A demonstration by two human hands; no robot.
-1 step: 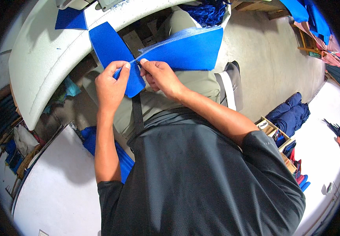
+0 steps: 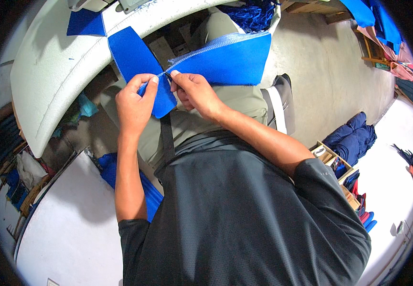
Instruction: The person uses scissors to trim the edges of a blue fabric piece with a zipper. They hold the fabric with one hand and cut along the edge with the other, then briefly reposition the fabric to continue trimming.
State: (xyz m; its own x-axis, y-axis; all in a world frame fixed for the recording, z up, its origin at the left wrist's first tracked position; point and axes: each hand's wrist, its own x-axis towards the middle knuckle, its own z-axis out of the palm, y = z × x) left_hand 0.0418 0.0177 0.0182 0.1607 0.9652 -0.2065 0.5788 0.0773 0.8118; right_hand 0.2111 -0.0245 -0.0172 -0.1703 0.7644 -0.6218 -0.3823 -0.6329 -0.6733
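Observation:
Over my lap, my left hand [image 2: 137, 95] is closed in a pinch on the white-stitched edge of a blue fabric piece [image 2: 132, 52]. Close beside it, my right hand [image 2: 192, 91] is closed around a small dark tool [image 2: 168, 75], mostly hidden by the fingers, its tip at the thread chain between two pieces. The second blue fabric piece [image 2: 235, 59], with a pale overlocked edge, spreads to the right across my thigh. A third blue piece [image 2: 86, 23] lies on the white table, joined to the first at a corner.
The curved white table [image 2: 53, 71] arcs ahead and left, with a machine base [image 2: 130, 5] at its top. Blue thread scraps [image 2: 251, 16] fill a holder beyond my knee. At right are a wooden tray [image 2: 328, 155], dark blue folded cloth [image 2: 352, 136] and another white table [image 2: 397, 190].

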